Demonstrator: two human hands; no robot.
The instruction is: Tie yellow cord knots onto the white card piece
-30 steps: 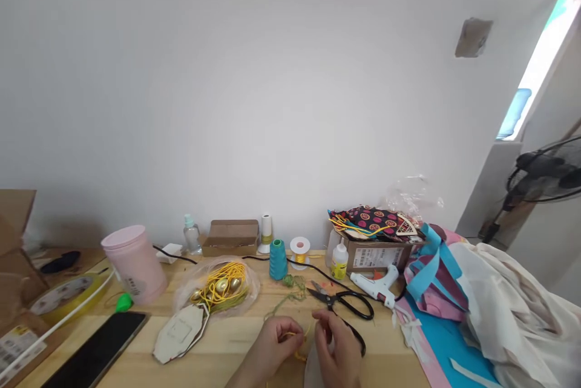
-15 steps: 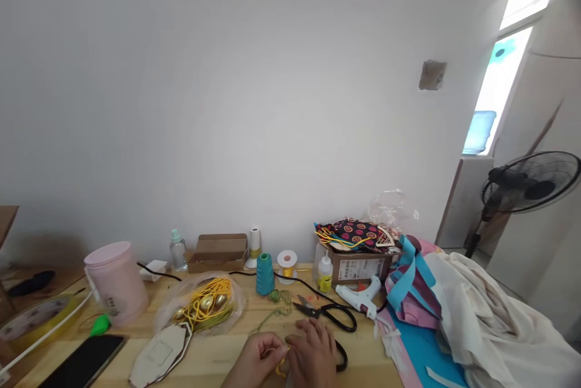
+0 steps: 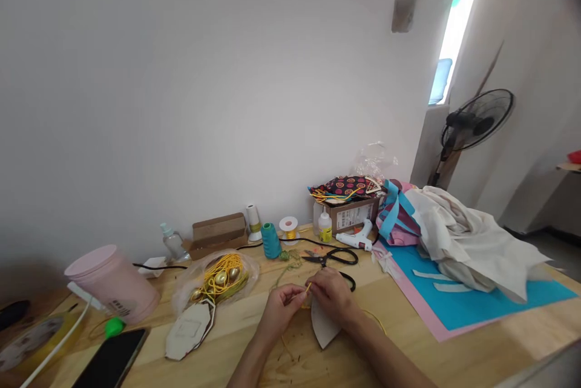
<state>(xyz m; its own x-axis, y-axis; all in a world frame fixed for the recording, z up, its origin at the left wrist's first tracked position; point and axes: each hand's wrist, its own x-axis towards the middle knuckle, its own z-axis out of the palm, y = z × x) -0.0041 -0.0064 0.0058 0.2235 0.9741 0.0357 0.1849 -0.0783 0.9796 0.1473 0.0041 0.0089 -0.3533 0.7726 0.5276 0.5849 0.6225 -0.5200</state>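
Note:
Near the middle front of the table, my left hand (image 3: 284,308) pinches yellow cord (image 3: 309,287) between thumb and fingertips. Close beside it on the right, my right hand (image 3: 331,294) has its fingers closed on the same cord. A pale pointed piece (image 3: 324,326) lies partly under my right hand, whose palm hides its upper part. Loose cord (image 3: 374,320) trails out to the right of my right wrist. Black scissors (image 3: 338,257) lie just behind my right hand, one handle loop partly beside it. Green thread (image 3: 290,261) lies behind my left hand.
A plastic bag with yellow cord and gold bells (image 3: 221,278), a white shape (image 3: 188,328), a phone (image 3: 111,359) and a pink canister (image 3: 113,284) stand left. Behind are a teal spool (image 3: 271,241), glue bottle (image 3: 325,226) and glue gun (image 3: 356,238); right, white cloth (image 3: 472,236).
The view has shifted down and tilted, showing more of the table, both forearms and the pale piece under my right hand. Both hands stay close together at the cord.

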